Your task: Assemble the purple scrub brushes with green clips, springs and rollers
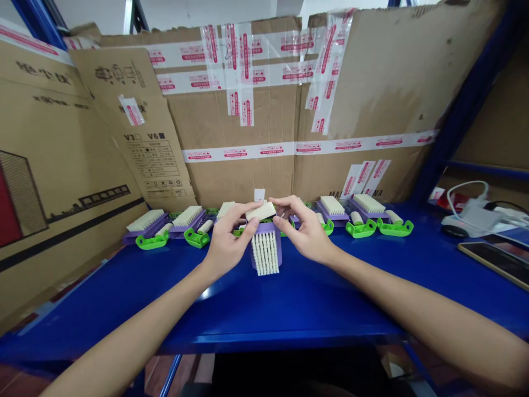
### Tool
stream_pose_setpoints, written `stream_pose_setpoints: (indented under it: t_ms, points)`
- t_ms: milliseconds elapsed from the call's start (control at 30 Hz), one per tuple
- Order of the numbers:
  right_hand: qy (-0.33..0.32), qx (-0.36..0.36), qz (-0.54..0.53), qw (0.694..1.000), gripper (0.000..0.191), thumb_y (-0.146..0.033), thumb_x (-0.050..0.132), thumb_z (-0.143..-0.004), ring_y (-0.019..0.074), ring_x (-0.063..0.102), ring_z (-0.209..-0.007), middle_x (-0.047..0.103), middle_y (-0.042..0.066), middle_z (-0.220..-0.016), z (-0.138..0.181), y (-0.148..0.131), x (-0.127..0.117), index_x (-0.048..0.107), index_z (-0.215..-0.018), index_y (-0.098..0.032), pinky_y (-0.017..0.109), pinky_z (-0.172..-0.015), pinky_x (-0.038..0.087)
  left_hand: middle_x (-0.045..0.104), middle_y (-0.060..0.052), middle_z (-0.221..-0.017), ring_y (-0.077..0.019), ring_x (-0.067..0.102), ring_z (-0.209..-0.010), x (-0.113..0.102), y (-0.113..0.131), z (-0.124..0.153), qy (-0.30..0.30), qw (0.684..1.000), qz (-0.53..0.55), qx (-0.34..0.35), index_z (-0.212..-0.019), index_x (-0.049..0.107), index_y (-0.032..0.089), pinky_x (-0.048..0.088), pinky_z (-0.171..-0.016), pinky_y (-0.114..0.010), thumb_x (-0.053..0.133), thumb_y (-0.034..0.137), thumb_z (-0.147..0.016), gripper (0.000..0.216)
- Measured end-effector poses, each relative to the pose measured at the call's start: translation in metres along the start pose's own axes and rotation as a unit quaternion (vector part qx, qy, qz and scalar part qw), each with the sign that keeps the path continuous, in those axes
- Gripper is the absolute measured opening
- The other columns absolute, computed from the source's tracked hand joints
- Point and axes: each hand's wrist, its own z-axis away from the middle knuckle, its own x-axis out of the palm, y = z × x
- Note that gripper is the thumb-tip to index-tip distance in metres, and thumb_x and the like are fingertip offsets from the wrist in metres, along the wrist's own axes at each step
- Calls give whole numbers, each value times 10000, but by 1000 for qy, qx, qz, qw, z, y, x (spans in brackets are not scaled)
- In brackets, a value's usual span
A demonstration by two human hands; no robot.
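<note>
My left hand (226,240) and my right hand (305,231) meet at the middle of the blue shelf (289,298). Between them stands a purple brush (266,251) with white bristles facing me. Both hands pinch a small cream bar (261,211) at the top of that brush, left fingers on its left end, right fingers on its right end. A row of like purple brushes with green handles (151,227) lies behind the hands along the cardboard wall.
Taped cardboard boxes (256,110) wall off the back and left of the shelf. More brushes (372,216) lie to the right. At the far right are a white charger with cable (471,215) and a phone (496,262). Blue rack posts (463,110) frame the right side.
</note>
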Motion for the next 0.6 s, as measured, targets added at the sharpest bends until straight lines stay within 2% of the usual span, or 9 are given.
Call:
stream_pose_setpoints:
  t_ms: [233,367,467,600]
  points:
    - [4,13,-31,999,288,-259,637,-1051,204,632,-958,659,44,-1090,-1,-1,1,676,-1337,-261,415,-908,542,782,-70,-1271,-211,769,-1106,2,0,2,25,999,16,-19,-1301,719,254,671,-906,-352,731,353,-1031,287]
    - [-2,76,-98,992,204,-292,657,-1022,200,639,-927,684,31,-1047,-4,2,1,700,-1220,-268,403,-880,536,784,-82,-1255,-206,785,-1029,3,-4,5,29,999,8,-33,-1292,712,246,670,-776,-305,720,362,-1037,280]
    - [-2,128,-152,980,169,-351,701,-986,200,650,-927,710,27,-1019,-7,6,1,701,-1128,-259,391,-877,530,776,-73,-1245,-191,779,-1014,4,-7,6,26,1000,1,-15,-1293,705,251,661,-767,-288,712,336,-1043,265]
    - [3,164,-169,972,192,-393,767,-932,180,627,-852,695,10,-933,-10,8,1,697,-1037,-247,356,-804,510,762,-66,-1243,-186,765,-1012,2,-6,5,18,1000,-13,-6,-1323,696,264,654,-757,-281,694,317,-1052,276]
